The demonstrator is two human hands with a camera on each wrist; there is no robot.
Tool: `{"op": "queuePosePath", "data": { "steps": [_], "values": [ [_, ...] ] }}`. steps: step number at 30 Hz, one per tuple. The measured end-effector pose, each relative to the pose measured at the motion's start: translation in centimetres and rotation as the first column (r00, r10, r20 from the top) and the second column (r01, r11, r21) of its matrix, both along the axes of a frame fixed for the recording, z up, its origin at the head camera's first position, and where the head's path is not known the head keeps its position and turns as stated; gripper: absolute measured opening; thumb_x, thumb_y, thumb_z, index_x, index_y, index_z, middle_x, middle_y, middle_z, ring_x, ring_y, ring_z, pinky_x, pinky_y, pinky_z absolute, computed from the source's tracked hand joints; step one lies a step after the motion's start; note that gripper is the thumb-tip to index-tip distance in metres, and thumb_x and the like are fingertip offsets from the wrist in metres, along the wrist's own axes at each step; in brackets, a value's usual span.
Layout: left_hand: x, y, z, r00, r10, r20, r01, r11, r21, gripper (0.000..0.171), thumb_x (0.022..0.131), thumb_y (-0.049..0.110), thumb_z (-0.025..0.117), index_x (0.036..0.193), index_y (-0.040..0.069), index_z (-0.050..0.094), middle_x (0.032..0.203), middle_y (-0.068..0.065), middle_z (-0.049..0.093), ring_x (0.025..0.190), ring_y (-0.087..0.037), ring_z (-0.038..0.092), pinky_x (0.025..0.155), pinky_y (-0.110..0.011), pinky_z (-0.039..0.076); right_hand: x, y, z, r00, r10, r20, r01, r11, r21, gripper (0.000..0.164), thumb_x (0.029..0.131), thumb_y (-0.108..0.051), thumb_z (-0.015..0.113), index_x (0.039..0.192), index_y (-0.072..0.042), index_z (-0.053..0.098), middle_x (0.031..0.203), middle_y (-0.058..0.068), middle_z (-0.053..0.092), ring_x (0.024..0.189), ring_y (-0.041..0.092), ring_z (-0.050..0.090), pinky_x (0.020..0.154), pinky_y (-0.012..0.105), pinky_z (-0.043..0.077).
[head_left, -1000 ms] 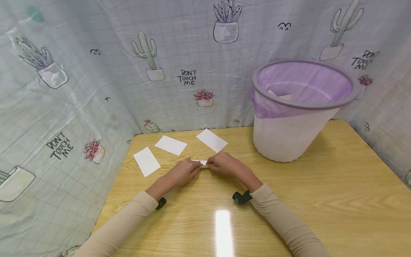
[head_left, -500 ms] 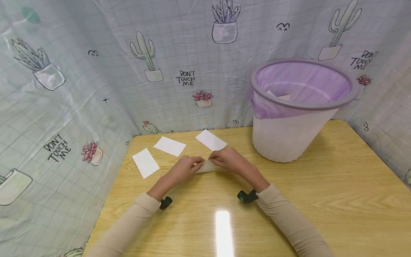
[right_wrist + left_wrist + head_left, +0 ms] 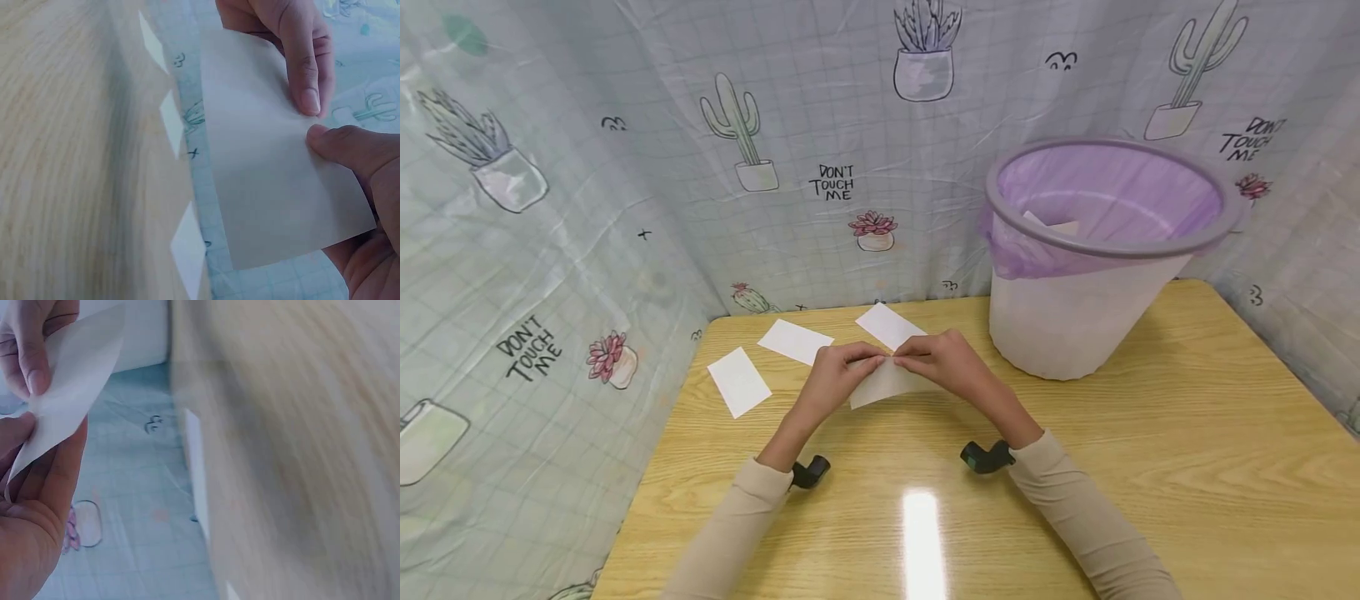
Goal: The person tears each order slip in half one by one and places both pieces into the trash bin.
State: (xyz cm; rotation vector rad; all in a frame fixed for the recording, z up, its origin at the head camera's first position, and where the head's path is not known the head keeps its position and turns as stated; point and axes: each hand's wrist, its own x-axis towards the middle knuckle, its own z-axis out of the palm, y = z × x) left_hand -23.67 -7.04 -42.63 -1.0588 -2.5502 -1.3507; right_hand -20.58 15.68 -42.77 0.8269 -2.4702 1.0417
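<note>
A blank white slip of paper [image 3: 880,385] hangs between both hands above the table. Left hand [image 3: 841,373] and right hand [image 3: 953,363] pinch its upper edge side by side, thumbs toward the body and thumb tips nearly meeting. In the right wrist view the paper [image 3: 269,169] shows as a whole flat rectangle, the right thumb [image 3: 344,144] pressed on its face. From the left wrist the paper [image 3: 81,375] appears tilted, with fingers of the left hand [image 3: 37,531] behind it.
Three more white slips lie at the back of the wooden table: a left slip [image 3: 739,382], a middle slip [image 3: 794,340] and a right slip [image 3: 891,325]. A white bin [image 3: 1060,321] with a purple liner stands at the back right, pieces of paper inside. A printed curtain [image 3: 805,242] hangs behind.
Both hands have raised the paper from near the tabletop and turned it so that its face shows below the fingers. The three lying slips and the bin have not moved.
</note>
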Motion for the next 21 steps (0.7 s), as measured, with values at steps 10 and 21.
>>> {"op": "queuePosePath", "data": {
  "steps": [10,21],
  "values": [
    [0.6,0.5,1.5,0.998,0.045,0.039,-0.048,0.996,0.080,0.014,0.098,0.023,0.071,0.104,0.015,0.081,0.099,0.003,0.078,0.091,-0.012,0.071,0.073,-0.026,0.054,-0.3,0.2,1.5,1.000,0.013,0.005,-0.012,0.997,-0.081,0.006,0.093,-0.014,0.076,0.093,-0.008,0.078,0.088,0.003,0.078,0.081,0.014,0.076,0.069,0.029,0.060],
    [1.3,1.1,2.6,0.997,0.073,0.011,-0.073,0.981,0.180,0.015,0.096,0.023,0.073,0.102,0.012,0.080,0.099,-0.002,0.078,0.089,-0.020,0.073,0.069,-0.038,0.057,0.2,0.5,2.7,0.999,-0.033,-0.012,0.031,0.990,-0.137,0.008,0.092,-0.017,0.077,0.097,-0.011,0.081,0.094,0.001,0.079,0.090,0.018,0.075,0.075,0.037,0.061]
  ]
}}
